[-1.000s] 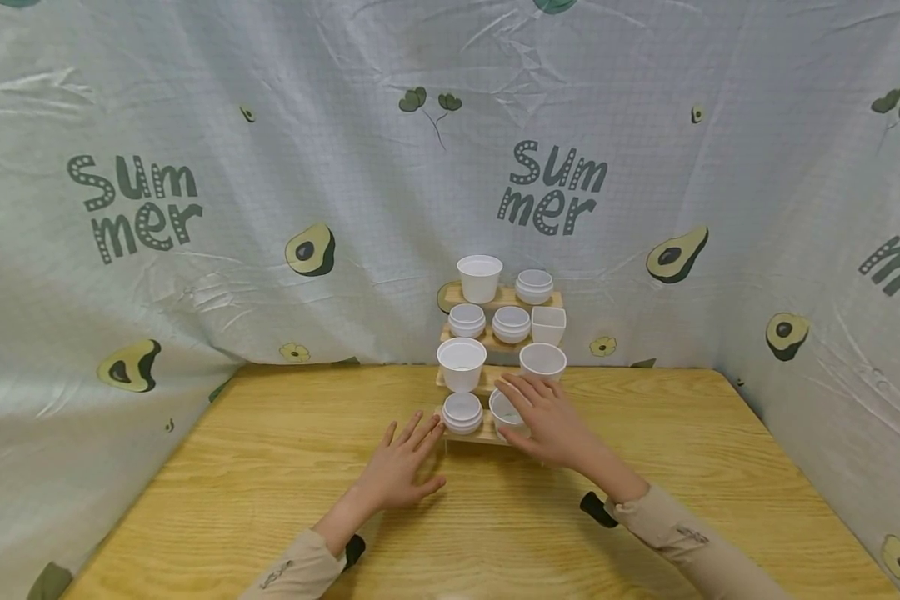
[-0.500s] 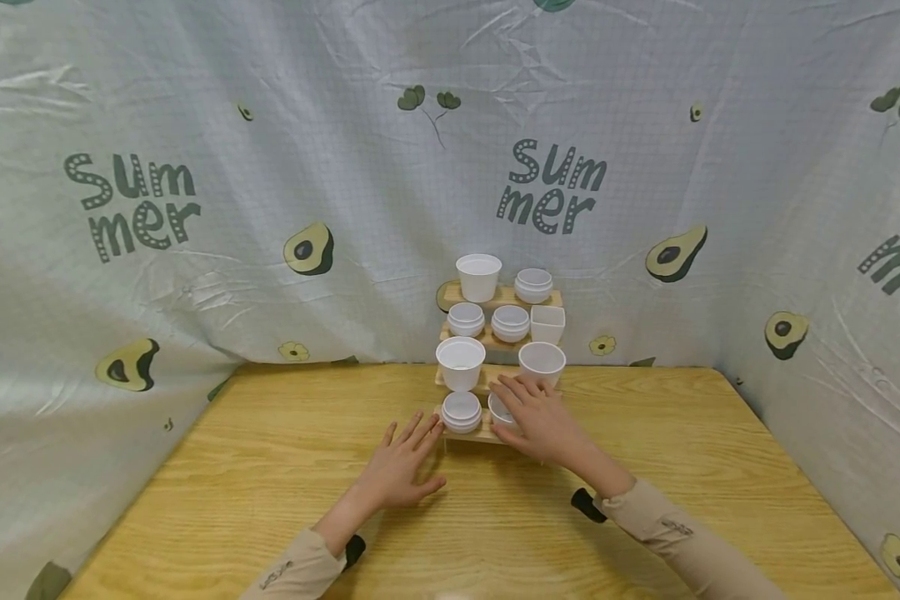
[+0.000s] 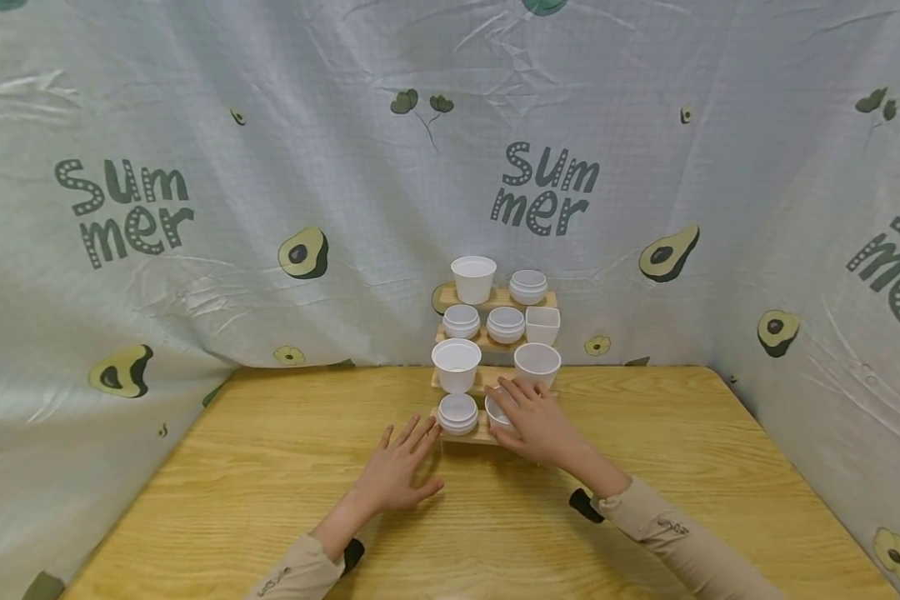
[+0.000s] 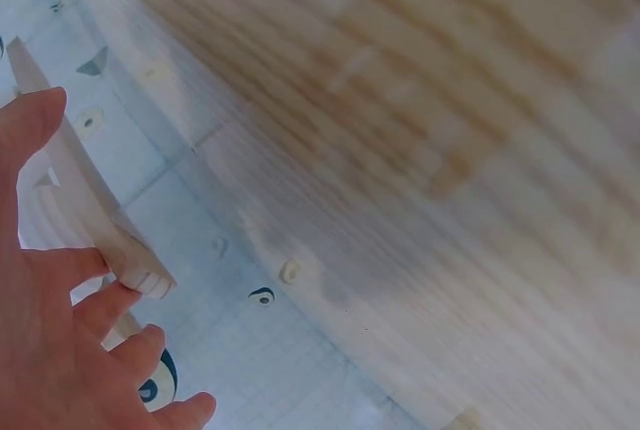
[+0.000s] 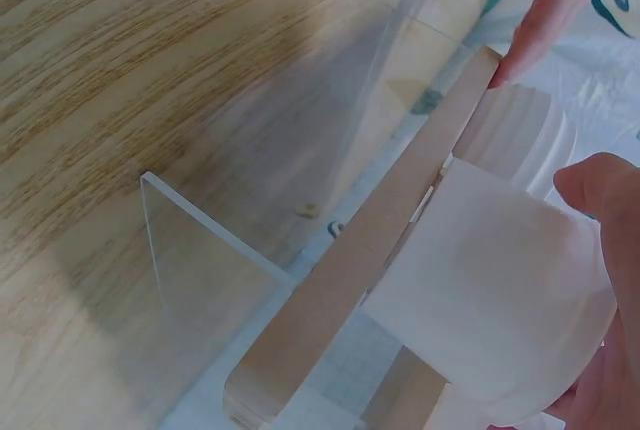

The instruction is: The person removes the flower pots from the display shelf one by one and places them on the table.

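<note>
A tiered wooden stand [image 3: 483, 434] with clear side supports carries white cups and jars in the head view. My left hand [image 3: 393, 475] has its fingers spread, and its fingertips touch the left end of the lowest plank [image 4: 138, 262], beside a ridged white jar [image 3: 457, 417]. My right hand [image 3: 543, 427] holds a round white cup [image 5: 490, 285] at the right of that same plank. The thumb lies toward the jar side and the fingers reach round the far side. In the head view this hand covers most of the cup.
Behind, on the higher tiers, stand two tall cups [image 3: 456, 367] [image 3: 473, 282], a round cup [image 3: 537, 365], a square cup [image 3: 542, 323] and several ridged jars [image 3: 506, 327]. The wooden table [image 3: 292, 467] meets a printed cloth [image 3: 390, 192] at its back edge.
My right hand has shifted slightly left and closed in on the cup. My left hand stays at the plank's end. The whole head view has drifted a little.
</note>
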A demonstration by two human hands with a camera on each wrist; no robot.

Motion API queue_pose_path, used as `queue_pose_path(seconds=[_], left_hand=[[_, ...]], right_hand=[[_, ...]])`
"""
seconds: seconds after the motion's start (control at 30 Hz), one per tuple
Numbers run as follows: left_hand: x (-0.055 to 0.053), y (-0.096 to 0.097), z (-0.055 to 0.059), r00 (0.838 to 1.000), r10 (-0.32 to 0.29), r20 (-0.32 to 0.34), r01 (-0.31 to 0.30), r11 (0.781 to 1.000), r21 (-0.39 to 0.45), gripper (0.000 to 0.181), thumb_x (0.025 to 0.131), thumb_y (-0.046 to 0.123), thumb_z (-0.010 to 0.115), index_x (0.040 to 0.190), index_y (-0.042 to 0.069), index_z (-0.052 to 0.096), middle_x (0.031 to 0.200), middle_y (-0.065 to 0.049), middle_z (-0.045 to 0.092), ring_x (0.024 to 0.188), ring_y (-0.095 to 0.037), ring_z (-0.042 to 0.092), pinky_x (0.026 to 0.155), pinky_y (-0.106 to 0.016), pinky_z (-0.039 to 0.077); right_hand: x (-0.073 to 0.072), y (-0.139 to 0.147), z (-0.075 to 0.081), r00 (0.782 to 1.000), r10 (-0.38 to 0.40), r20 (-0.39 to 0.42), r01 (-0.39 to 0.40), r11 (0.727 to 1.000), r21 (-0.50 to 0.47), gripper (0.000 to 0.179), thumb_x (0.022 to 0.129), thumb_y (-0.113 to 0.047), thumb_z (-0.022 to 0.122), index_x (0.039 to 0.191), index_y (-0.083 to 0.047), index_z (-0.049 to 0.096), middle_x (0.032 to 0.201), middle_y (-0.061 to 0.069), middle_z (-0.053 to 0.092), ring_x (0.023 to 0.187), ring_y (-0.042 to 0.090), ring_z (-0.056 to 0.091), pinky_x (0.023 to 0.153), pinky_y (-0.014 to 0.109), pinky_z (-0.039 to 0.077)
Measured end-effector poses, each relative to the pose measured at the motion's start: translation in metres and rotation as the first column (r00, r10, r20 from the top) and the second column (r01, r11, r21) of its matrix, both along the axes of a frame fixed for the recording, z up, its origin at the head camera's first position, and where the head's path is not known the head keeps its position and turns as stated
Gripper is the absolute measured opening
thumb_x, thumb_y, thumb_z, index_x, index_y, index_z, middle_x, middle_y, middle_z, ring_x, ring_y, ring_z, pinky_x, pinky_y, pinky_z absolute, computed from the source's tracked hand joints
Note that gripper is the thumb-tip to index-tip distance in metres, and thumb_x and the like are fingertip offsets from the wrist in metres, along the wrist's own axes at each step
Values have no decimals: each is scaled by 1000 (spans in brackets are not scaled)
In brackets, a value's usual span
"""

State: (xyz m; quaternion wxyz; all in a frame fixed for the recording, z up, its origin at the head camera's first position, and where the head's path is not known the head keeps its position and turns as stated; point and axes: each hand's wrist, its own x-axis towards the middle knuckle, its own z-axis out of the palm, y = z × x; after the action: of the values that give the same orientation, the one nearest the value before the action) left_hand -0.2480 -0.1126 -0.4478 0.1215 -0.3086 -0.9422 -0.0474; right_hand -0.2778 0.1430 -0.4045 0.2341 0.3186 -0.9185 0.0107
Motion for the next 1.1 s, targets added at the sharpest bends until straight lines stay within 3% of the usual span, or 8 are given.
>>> queue_pose_path(seconds=[0.43, 0.87, 1.1], left_hand=[[0, 0, 0, 1000, -6, 1, 6, 1000, -9, 76, 81, 52, 54, 139, 9, 31, 145, -7, 32, 133, -30, 28, 101, -56, 27], [1, 0, 0, 1000, -4, -4, 4, 1000, 4, 77, 80, 52, 54, 140, 10, 30, 145, -6, 32, 133, -30, 29, 101, -57, 27], [1, 0, 0, 1000, -2, -6, 2, 1000, -4, 77, 80, 52, 54, 139, 10, 31, 145, -7, 32, 133, -29, 29, 101, -56, 27]], right_hand=[[-1, 1, -4, 997, 30, -74, -29, 999, 16, 51, 83, -40, 57, 128, -18, 49, 122, 8, 54, 112, 25, 49, 86, 43, 38], [5, 5, -7, 993, 69, -97, -68, 998, 11, 56, 80, -41, 60, 131, -21, 46, 121, 6, 54, 109, 24, 49, 85, 40, 39], [10, 8, -7, 990, 83, -112, -83, 997, 1, 55, 78, -41, 63, 126, -19, 50, 119, 6, 55, 108, 23, 48, 81, 40, 39]])
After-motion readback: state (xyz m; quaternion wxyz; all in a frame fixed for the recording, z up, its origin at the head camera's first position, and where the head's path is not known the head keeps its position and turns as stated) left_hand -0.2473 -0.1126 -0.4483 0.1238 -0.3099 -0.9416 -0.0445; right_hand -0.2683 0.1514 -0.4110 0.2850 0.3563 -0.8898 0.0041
